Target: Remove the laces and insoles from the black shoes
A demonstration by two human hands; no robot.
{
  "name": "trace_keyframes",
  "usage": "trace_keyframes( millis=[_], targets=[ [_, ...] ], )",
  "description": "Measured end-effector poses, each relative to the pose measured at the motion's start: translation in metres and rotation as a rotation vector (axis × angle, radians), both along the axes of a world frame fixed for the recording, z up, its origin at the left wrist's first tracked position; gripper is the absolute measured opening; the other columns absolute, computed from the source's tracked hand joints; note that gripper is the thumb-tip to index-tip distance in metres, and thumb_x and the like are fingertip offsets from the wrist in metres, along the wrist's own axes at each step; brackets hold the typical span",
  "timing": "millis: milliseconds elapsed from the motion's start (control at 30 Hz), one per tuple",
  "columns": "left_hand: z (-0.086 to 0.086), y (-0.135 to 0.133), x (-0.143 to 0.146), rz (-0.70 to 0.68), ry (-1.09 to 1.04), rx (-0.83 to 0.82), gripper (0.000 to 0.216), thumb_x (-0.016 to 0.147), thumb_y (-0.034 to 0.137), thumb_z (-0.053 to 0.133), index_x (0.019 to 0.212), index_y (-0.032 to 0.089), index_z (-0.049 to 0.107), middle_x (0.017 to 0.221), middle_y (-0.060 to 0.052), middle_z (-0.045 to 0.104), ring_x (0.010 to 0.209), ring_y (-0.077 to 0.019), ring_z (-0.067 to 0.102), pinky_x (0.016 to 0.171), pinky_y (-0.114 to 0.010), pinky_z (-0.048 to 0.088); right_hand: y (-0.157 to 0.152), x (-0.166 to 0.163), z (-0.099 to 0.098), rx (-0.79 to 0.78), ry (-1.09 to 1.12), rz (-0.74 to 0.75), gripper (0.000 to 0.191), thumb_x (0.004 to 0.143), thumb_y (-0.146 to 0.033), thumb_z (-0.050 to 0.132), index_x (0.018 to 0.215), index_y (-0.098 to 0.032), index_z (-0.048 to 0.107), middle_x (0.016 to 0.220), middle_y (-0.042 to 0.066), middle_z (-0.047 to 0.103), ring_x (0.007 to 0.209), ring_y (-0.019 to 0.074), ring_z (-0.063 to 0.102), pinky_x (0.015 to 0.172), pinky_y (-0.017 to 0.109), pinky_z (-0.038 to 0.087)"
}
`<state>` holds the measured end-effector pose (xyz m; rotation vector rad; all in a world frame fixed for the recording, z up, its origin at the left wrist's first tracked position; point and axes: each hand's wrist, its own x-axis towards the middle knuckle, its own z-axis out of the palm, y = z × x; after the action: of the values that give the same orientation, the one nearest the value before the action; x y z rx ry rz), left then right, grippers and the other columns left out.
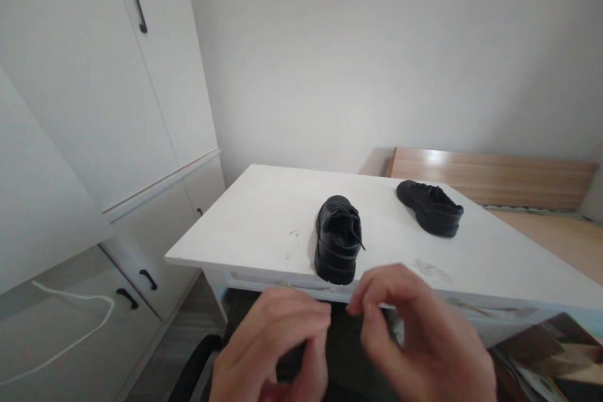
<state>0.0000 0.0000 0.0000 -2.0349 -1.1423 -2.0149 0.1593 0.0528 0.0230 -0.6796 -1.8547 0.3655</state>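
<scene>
A black lace-up shoe stands at the front edge of the white desk, heel towards me, its lace hanging loose on the right side. Its opening faces up. Both hands are in front of the desk edge, just below this shoe and apart from it. My left hand is loosely curled, with a gap between thumb and fingers and nothing seen in it. My right hand is also loosely bent, thumb and fingers apart, holding nothing. A second black shoe lies farther back on the right, its toe pointing away to the left.
White cabinets with dark handles rise on the left, and a white cable hangs there. A wood-grain board stands behind the desk at right. An open cardboard box sits below at lower right.
</scene>
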Motion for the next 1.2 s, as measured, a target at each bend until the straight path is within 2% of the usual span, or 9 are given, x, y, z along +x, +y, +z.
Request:
trace_keyframes(
  millis=[67,133,233,300,400,800,1000,1100,1200],
  targets=[
    [-0.001,0.026,-0.008,0.039,-0.040,-0.028,0.021,0.080,0.001,0.060,0.092,0.017,0.066,0.085,-0.004,0.072,0.081,-0.0179,0.068,0.074,-0.029,0.056,0.042,0.011,-0.004,-0.051,0.028,-0.126,0.008,0.083,-0.016,0.059,0.081,-0.023,0.056,0.073,0.001,0.065,0.067,0.0167,0.065,0.063,0.028,0.055],
    [-0.001,0.064,-0.016,0.059,-0.051,-0.179,0.007,0.085,0.012,0.060,0.084,0.017,0.065,0.080,-0.004,0.071,0.079,-0.0177,0.066,0.075,-0.029,0.053,0.090,0.023,-0.012,-0.104,0.033,-0.201,0.005,0.083,-0.025,0.062,0.083,-0.021,0.059,0.073,0.003,0.065,0.065,0.0181,0.065,0.064,0.032,0.056],
    [0.001,0.128,-0.023,-0.012,0.012,-0.464,0.014,0.090,0.021,0.057,0.087,0.016,0.069,0.088,-0.006,0.074,0.083,-0.0181,0.067,0.078,-0.029,0.052,0.153,0.033,-0.024,-0.279,-0.074,-0.143,0.019,0.086,-0.036,0.059,0.086,-0.017,0.064,0.077,0.006,0.069,0.068,0.0198,0.067,0.063,0.034,0.058],
    [0.001,0.163,-0.023,-0.091,0.089,-0.559,0.015,0.089,0.021,0.058,0.095,0.015,0.071,0.096,-0.008,0.074,0.087,-0.0184,0.067,0.081,-0.029,0.052,0.176,0.034,-0.030,-0.367,-0.139,-0.069,0.026,0.087,-0.040,0.058,0.087,-0.016,0.067,0.081,0.008,0.072,0.069,0.0202,0.068,0.061,0.034,0.058],
    [-0.001,0.191,-0.018,-0.137,0.157,-0.586,0.016,0.080,0.021,0.069,0.093,0.013,0.074,0.091,-0.009,0.074,0.080,-0.0186,0.067,0.075,-0.028,0.052,0.185,0.030,-0.032,-0.391,-0.178,-0.022,0.026,0.085,-0.040,0.060,0.086,-0.016,0.070,0.078,0.007,0.073,0.066,0.0194,0.068,0.058,0.032,0.058],
    [0.010,0.205,-0.014,-0.188,0.218,-0.653,0.006,0.079,0.015,0.064,0.075,0.015,0.069,0.076,-0.003,0.067,0.074,-0.0171,0.059,0.071,-0.028,0.044,0.181,0.016,-0.017,-0.277,-0.232,-0.110,0.007,0.079,-0.013,0.056,0.074,-0.019,0.057,0.065,0.000,0.062,0.060,0.0162,0.055,0.060,0.029,0.040],
    [0.019,0.207,-0.009,-0.306,0.151,-0.677,0.011,0.084,0.014,0.055,0.075,0.017,0.059,0.068,0.002,0.058,0.066,-0.0141,0.049,0.065,-0.028,0.035,0.192,0.013,-0.020,-0.311,-0.160,-0.033,0.004,0.084,-0.020,0.052,0.081,-0.020,0.052,0.067,-0.002,0.057,0.062,0.0155,0.052,0.060,0.029,0.039],
    [0.018,0.210,-0.009,-0.409,0.053,-0.711,0.005,0.082,0.018,0.060,0.078,0.018,0.056,0.069,0.003,0.056,0.067,-0.0133,0.049,0.065,-0.027,0.036,0.196,0.018,-0.023,-0.361,-0.121,0.046,0.009,0.084,-0.028,0.056,0.084,-0.019,0.057,0.073,0.001,0.062,0.068,0.0172,0.056,0.064,0.031,0.041],
    [0.015,0.215,-0.013,-0.551,-0.068,-0.751,0.019,0.076,0.024,0.069,0.086,0.019,0.053,0.070,0.004,0.057,0.068,-0.0132,0.053,0.066,-0.026,0.038,0.200,0.024,-0.028,-0.415,-0.072,0.136,0.017,0.077,-0.033,0.066,0.084,-0.018,0.061,0.074,0.003,0.065,0.070,0.0186,0.058,0.066,0.032,0.043]
  ],
)
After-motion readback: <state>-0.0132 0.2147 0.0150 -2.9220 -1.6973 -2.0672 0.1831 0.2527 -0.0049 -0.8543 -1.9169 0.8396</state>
